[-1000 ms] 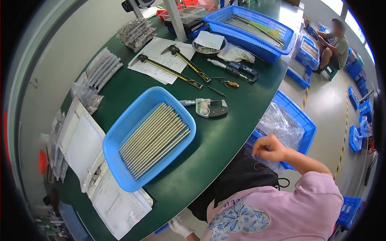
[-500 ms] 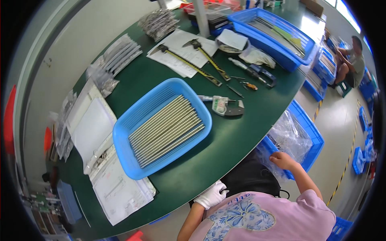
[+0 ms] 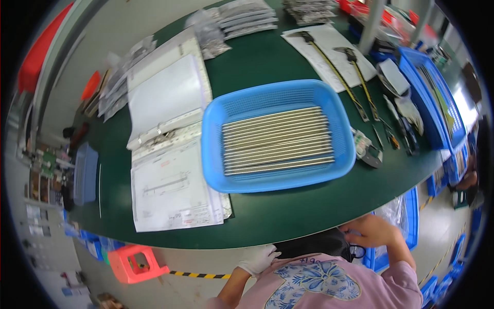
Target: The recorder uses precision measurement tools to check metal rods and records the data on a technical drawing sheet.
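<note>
My left hand (image 3: pixel 259 260), in a white glove, rests at my lap just below the table edge. Its fingers are curled, with nothing visible in them. My bare right hand (image 3: pixel 371 230) is at the table's front edge, beside the black cloth (image 3: pixel 314 245) over my lap. Its fingers are apart and hold nothing I can see. In front of both hands, a blue plastic basket (image 3: pixel 267 184) stands on the green table (image 3: pixel 288 221). Several thin metal rods (image 3: pixel 278 141) lie in it side by side, running left to right.
Left of the basket lies an open binder with drawings (image 3: pixel 175 193). A micrometer (image 3: pixel 368 149) sits at its right, with two calipers (image 3: pixel 334 67) farther back. Bagged parts (image 3: pixel 247 20) line the far side. A red stool (image 3: pixel 136 263) stands below the table.
My view has swung left, so the basket and binder appear farther right. My right hand has moved from the blue crate with the plastic bag to the table edge. The basket's rods look unchanged.
</note>
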`<state>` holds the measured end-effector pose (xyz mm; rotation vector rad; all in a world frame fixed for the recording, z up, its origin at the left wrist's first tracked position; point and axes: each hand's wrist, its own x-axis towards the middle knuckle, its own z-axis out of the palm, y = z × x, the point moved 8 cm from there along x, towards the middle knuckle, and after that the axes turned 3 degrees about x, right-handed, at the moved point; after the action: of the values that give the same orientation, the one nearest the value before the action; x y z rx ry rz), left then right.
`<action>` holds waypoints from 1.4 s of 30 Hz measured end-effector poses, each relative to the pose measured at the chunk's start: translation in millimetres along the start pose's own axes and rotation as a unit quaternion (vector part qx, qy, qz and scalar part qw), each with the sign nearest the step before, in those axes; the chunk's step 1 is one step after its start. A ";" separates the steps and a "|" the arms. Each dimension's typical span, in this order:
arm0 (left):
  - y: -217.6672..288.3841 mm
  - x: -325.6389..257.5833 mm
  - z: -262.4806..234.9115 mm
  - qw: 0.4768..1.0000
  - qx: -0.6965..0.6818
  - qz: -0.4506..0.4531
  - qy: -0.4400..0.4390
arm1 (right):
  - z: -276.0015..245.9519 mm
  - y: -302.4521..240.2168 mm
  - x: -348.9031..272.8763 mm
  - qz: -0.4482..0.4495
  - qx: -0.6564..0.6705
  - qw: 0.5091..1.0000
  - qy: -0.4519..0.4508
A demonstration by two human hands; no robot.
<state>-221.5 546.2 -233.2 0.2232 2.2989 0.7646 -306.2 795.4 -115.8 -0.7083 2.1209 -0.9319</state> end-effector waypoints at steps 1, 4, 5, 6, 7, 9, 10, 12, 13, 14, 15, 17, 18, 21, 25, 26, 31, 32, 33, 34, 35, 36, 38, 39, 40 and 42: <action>4.7 -1.3 -5.9 1.000 -0.005 -0.021 -0.010 | 2.6 -6.7 2.3 -0.029 -0.020 0.998 -0.042; 9.2 -18.7 -33.4 0.999 -0.045 -0.027 -0.014 | -19.3 -34.6 -4.1 -0.084 0.079 0.989 -0.098; 14.4 -31.6 -48.0 0.999 -0.029 0.025 0.017 | -27.2 -40.3 -3.9 -0.089 0.073 0.988 -0.108; 21.4 -47.4 -67.2 0.997 -0.059 0.047 0.002 | -49.6 -45.4 -2.0 -0.095 0.063 0.993 -0.029; 34.0 -63.5 -93.4 0.993 -0.088 0.071 -0.014 | -71.9 -47.8 -0.7 -0.101 0.053 0.992 0.052; 59.5 -89.1 -155.9 0.986 -0.089 0.126 0.058 | -101.8 -42.1 12.2 -0.108 0.031 0.973 0.200; 70.0 -95.4 -188.8 0.974 -0.079 0.166 0.132 | -117.5 -42.6 17.7 -0.104 0.059 0.951 0.285; 78.4 -87.1 -239.0 0.948 -0.071 0.173 0.258 | -136.7 -52.0 37.0 -0.141 0.011 0.917 0.373; 79.2 -81.1 -260.1 0.937 -0.069 0.135 0.314 | -144.3 -57.3 42.9 -0.152 -0.014 0.908 0.390; 72.1 -73.8 -278.2 0.910 -0.107 0.089 0.390 | -149.2 -62.5 47.1 -0.154 -0.049 0.893 0.420; 61.6 -61.3 -291.5 0.875 -0.148 0.045 0.460 | -153.7 -56.2 51.5 -0.149 -0.056 0.890 0.428; 49.2 -25.7 -310.4 0.853 -0.128 0.047 0.504 | -156.6 -51.3 58.5 -0.139 -0.066 0.870 0.468; 43.7 -13.9 -318.2 0.826 -0.110 0.047 0.551 | -157.1 -49.2 60.8 -0.136 -0.076 0.865 0.477; 24.3 20.7 -303.3 0.836 -0.127 0.031 0.532 | -156.5 -29.3 65.3 -0.117 -0.051 0.871 0.474; 11.8 26.3 -281.0 0.775 -0.420 0.067 0.468 | -154.9 -21.7 68.5 -0.129 -0.034 0.886 0.444; 11.3 27.2 -276.7 0.777 -0.426 0.059 0.459 | -153.3 -19.8 66.9 -0.154 -0.026 0.880 0.448; 14.6 22.3 -269.5 0.803 -0.395 0.118 0.430 | -150.7 -13.0 53.9 -0.169 -0.029 0.880 0.444; 15.8 22.7 -267.9 0.801 -0.387 0.111 0.443 | -150.8 -11.8 52.2 -0.157 -0.006 0.879 0.450; 9.3 19.0 -268.7 0.799 -0.386 0.102 0.450 | -150.3 -9.2 52.6 -0.167 0.015 0.872 0.460; 6.0 21.4 -265.0 0.817 -0.373 0.105 0.427 | -148.0 -4.0 52.8 -0.166 0.028 0.869 0.466; 6.0 23.3 -263.4 0.835 -0.360 0.107 0.403 | -145.5 -1.4 54.7 -0.165 0.041 0.865 0.472; 11.2 22.1 -266.9 0.834 -0.336 0.083 0.429 | -145.6 -9.4 57.9 -0.172 0.046 0.869 0.462; 10.7 14.0 -270.7 0.858 -0.261 0.079 0.436 | -91.5 -0.9 101.1 0.116 -0.618 0.771 -0.101; 16.9 14.6 -270.5 0.881 -0.195 0.095 0.420 | -98.8 27.8 77.9 0.234 -0.797 0.429 -0.356; 23.7 17.3 -272.9 0.884 -0.177 0.113 0.418 | -100.2 37.1 69.8 0.252 -0.824 0.344 -0.374; 36.4 15.2 -270.0 0.884 -0.161 0.126 0.421 | -101.5 57.6 57.3 0.241 -0.851 0.172 -0.435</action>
<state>-414.5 456.3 -62.5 0.0258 2.9055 1.6099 -430.5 829.6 -132.6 -0.8235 0.9699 2.2609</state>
